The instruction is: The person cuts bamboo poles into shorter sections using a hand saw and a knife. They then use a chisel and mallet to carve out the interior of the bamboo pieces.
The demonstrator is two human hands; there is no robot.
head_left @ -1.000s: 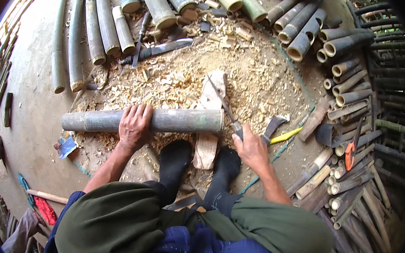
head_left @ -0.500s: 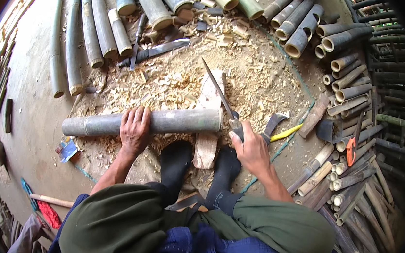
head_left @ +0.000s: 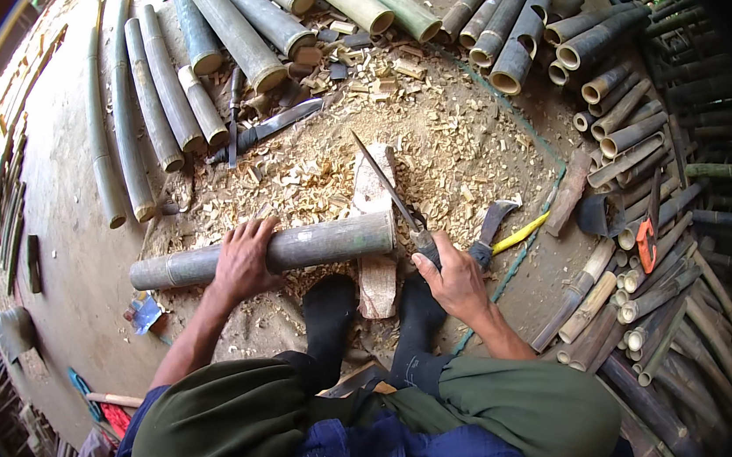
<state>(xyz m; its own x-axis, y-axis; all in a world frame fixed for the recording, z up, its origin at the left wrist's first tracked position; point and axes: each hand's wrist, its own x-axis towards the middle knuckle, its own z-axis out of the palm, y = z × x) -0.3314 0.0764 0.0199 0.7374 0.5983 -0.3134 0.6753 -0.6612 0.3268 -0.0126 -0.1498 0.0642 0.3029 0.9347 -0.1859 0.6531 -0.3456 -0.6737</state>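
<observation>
Head view: I have the two hands well apart, each busy with its own thing. The left hand is wrapped over a thick grey-green bamboo tube, gripping it left of its middle and pressing from above. The tube lies crosswise in front of the feet, its right part resting over a pale wooden block that stands out on both sides of it. The right hand is closed around the handle of a long, narrow knife, whose blade slants up and leftward just beside the tube's right end. From this angle I can't tell whether steel and bamboo touch.

I read the step in hand as bracing the tube for blade work, with the wood shavings spread beyond it fitting that reading. To my judgement, the next move calls for a firm left grip so the round tube cannot roll on the block, a settled edge angle at the near end, and the blade's path kept clear of the feet and the left fingers.
</observation>
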